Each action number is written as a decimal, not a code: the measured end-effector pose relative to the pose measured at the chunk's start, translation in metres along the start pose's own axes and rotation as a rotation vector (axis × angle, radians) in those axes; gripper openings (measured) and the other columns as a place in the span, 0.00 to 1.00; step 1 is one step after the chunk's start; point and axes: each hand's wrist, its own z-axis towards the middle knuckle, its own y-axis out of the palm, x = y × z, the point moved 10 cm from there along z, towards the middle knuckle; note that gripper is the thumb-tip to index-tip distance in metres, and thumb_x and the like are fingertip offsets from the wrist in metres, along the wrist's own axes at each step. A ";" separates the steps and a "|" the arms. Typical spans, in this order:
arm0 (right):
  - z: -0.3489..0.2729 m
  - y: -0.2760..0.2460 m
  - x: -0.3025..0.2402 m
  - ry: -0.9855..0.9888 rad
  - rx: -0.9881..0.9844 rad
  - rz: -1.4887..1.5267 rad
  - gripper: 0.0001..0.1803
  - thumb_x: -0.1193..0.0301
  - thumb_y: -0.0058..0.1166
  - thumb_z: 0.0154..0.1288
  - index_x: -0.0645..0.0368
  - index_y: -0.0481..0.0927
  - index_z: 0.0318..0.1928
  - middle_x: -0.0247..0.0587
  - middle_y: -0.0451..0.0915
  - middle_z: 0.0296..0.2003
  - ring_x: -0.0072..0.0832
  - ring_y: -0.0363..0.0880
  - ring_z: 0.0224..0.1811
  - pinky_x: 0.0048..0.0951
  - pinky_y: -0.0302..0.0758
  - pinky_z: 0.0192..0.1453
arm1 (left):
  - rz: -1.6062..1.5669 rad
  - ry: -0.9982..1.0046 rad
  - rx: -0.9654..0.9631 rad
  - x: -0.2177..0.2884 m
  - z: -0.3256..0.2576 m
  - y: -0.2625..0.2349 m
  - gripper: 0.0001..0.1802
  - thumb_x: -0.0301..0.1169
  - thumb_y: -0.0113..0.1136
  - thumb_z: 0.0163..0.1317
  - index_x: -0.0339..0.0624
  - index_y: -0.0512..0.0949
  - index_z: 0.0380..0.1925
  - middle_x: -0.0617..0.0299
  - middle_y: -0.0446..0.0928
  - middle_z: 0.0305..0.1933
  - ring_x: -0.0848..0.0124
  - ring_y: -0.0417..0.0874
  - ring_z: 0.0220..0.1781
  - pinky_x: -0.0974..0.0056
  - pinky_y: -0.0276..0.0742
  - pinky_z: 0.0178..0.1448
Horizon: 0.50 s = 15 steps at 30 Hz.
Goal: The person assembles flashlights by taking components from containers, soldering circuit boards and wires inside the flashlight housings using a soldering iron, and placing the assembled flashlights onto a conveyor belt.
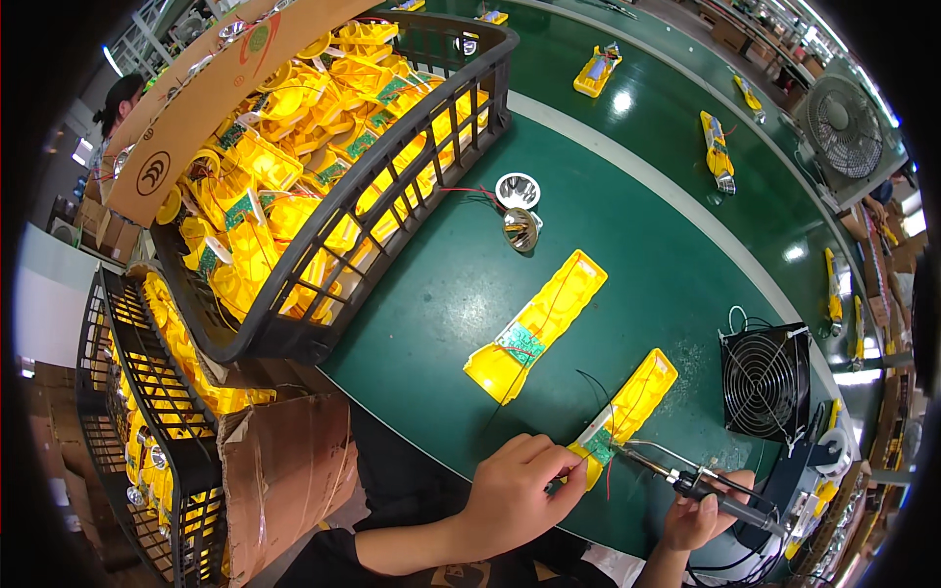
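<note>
A yellow plastic housing with a small green circuit board and thin wires lies on the green bench near me. My left hand is closed at its near end, thumb and forefinger pinching the yellow edge. In my right hand is a soldering iron with a thin bent metal tube alongside; its tip touches or nearly touches the board. Farther up the bench rests a second yellow housing with its own green board and wires. Two round lamp reflectors joined to red wires lie beyond it.
A black crate heaped with yellow housings stands at left, a cardboard flap along its far side. Below it are another black crate and a carton. A small black fan stands at right. Housings sit along the green conveyor.
</note>
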 end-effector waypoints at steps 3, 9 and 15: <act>-0.008 0.003 -0.004 -0.035 -0.010 -0.057 0.20 0.64 0.53 0.50 0.62 0.57 0.31 0.34 0.62 0.22 0.15 0.60 0.15 0.11 0.62 0.16 | -0.002 -0.003 0.018 0.000 0.002 0.000 0.07 0.21 0.62 0.39 0.41 0.72 0.17 0.65 0.70 0.15 0.70 0.69 0.16 0.69 0.63 0.20; -0.011 0.007 -0.007 -0.044 -0.013 -0.210 0.23 0.59 0.57 0.47 0.61 0.60 0.29 0.32 0.60 0.21 0.18 0.62 0.16 0.14 0.62 0.16 | 0.031 -0.004 0.039 -0.002 0.004 0.000 0.07 0.21 0.61 0.38 0.41 0.72 0.15 0.65 0.70 0.14 0.70 0.68 0.15 0.69 0.63 0.20; -0.012 0.014 -0.006 -0.013 -0.077 -0.223 0.22 0.60 0.55 0.50 0.61 0.58 0.30 0.34 0.65 0.13 0.20 0.66 0.13 0.17 0.66 0.18 | 0.056 -0.010 0.031 -0.001 0.006 0.003 0.08 0.21 0.62 0.37 0.41 0.71 0.15 0.65 0.69 0.14 0.71 0.68 0.15 0.69 0.63 0.19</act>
